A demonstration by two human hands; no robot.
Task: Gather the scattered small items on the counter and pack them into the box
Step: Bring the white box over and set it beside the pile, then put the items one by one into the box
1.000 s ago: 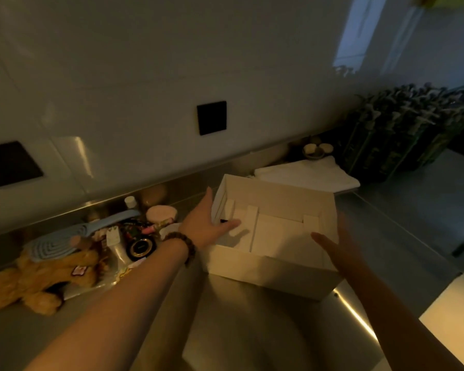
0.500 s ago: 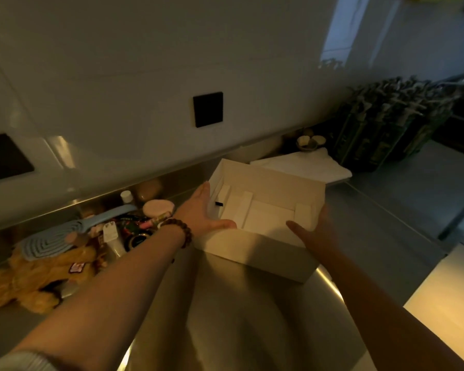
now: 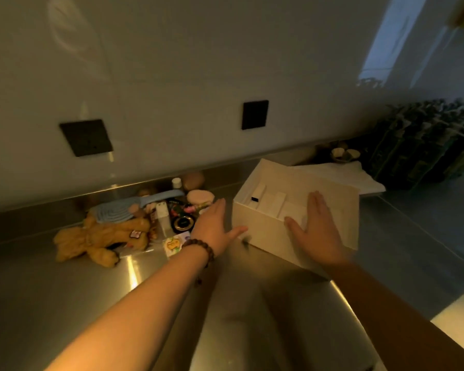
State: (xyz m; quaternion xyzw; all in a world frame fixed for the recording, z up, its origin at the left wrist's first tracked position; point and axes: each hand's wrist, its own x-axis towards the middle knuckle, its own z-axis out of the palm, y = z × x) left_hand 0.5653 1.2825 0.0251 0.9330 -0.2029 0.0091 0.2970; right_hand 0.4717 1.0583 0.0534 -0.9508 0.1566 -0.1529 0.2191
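Box (image 3: 265,234) front behind right hand (image 3: 315,231)

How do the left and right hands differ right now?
The left hand wears a bead bracelet and sits between the clutter and the white box, thumb toward the box's corner. The right hand, bare at the wrist, lies over the box's near wall. Both are open with straight fingers, holding nothing.

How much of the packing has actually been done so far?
Barely begun. Done: the white box sits open on the counter, ready. In hand: nothing; the left hand is open beside the box, and the right hand is open at its near wall. Left: the plush toy, blue hairbrush, round puff and other small bits lie unpacked.
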